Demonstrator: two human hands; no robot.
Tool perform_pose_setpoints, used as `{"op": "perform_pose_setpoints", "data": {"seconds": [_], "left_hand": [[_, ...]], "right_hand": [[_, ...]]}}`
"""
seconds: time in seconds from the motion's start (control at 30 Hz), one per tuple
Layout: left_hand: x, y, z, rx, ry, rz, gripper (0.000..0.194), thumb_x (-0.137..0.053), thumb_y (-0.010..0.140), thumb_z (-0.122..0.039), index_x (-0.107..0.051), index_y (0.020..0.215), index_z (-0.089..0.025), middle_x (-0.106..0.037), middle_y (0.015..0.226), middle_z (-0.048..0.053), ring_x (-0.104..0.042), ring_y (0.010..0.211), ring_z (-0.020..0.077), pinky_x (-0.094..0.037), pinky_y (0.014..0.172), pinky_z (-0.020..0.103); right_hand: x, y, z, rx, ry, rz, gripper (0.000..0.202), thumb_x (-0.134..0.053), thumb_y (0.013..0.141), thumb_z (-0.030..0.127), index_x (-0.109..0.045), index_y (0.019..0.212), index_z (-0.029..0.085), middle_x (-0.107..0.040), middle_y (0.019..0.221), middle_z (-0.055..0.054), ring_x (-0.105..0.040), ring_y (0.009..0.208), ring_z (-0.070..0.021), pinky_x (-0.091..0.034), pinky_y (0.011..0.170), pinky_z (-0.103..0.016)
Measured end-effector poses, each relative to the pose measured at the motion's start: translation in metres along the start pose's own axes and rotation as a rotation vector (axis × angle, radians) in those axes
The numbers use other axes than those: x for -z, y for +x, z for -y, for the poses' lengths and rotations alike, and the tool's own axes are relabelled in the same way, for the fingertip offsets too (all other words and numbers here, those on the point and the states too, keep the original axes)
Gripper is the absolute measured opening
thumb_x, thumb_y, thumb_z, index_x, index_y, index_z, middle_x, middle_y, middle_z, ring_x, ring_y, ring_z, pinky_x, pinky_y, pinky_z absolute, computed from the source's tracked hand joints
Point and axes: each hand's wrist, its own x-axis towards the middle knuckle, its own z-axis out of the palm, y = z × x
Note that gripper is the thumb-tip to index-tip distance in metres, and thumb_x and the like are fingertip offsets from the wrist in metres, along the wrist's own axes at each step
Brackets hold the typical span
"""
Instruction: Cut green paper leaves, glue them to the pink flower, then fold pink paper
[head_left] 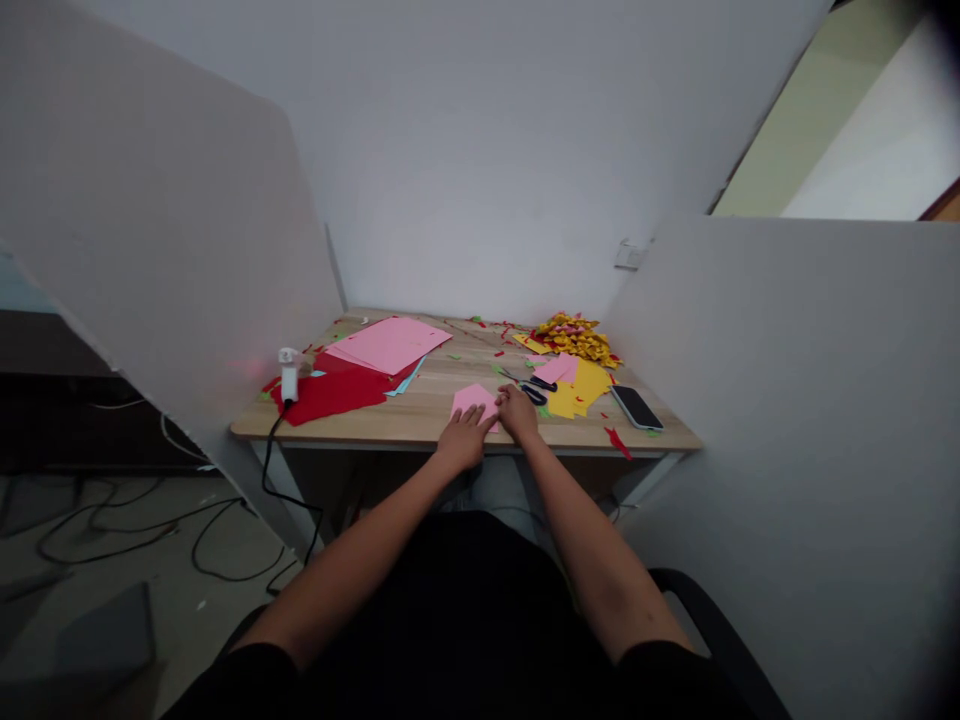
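A small piece of pink paper (pixel 472 396) with angled edges lies near the front edge of the table. My left hand (pixel 463 436) rests on it with fingers stretched out flat. At its right edge, my right hand (pixel 517 413) has its fingers curled and pressed together on the paper. Just right of that hand are scissors (pixel 534 394) with black handles, their blades pointing toward the back left. Beyond the scissors, smaller pink pieces (pixel 553 369) overlap yellow paper sheets (pixel 590 385).
Large pink sheets (pixel 394 343) and red paper (pixel 334 396) lie at the left, near a white device (pixel 289 377) with a black cable. A heap of folded yellow paper pieces (pixel 577 338) sits back right. A phone (pixel 637 407) lies at the right; partitions flank the table (pixel 420 408).
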Motion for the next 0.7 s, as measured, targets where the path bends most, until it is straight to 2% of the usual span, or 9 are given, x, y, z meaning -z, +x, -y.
{"op": "perform_pose_setpoints", "data": {"seconds": [0.3, 0.47, 0.7], "left_hand": [[0.0000, -0.0003, 0.0003, 0.008, -0.018, -0.001, 0.072, -0.053, 0.088, -0.017, -0.033, 0.157, -0.021, -0.028, 0.165, 0.015, -0.028, 0.153, 0.0301, -0.022, 0.124, 0.050], [0.0012, -0.0012, 0.0000, 0.008, -0.027, 0.008, 0.072, -0.052, 0.089, -0.018, -0.031, 0.157, -0.021, -0.025, 0.166, 0.016, -0.026, 0.153, 0.0301, -0.020, 0.124, 0.050], [-0.0006, 0.0021, -0.0001, 0.015, -0.027, 0.007, 0.076, -0.058, 0.086, -0.023, -0.032, 0.156, -0.020, -0.026, 0.166, 0.015, -0.027, 0.153, 0.0303, -0.021, 0.123, 0.049]], "right_hand": [[-0.0018, 0.0003, 0.0012, 0.036, -0.082, 0.012, 0.035, -0.061, 0.098, 0.037, -0.060, 0.128, 0.019, -0.063, 0.128, -0.009, -0.064, 0.111, -0.0231, -0.055, 0.094, -0.046], [0.0025, -0.0031, 0.0004, 0.068, -0.039, 0.011, 0.038, -0.060, 0.098, 0.036, -0.057, 0.132, 0.019, -0.062, 0.129, -0.009, -0.063, 0.113, -0.0240, -0.054, 0.097, -0.048], [0.0067, -0.0063, 0.0026, 0.085, 0.023, 0.019, 0.038, -0.060, 0.098, 0.037, -0.057, 0.131, 0.019, -0.065, 0.122, -0.008, -0.065, 0.106, -0.0220, -0.053, 0.094, -0.046]]}}
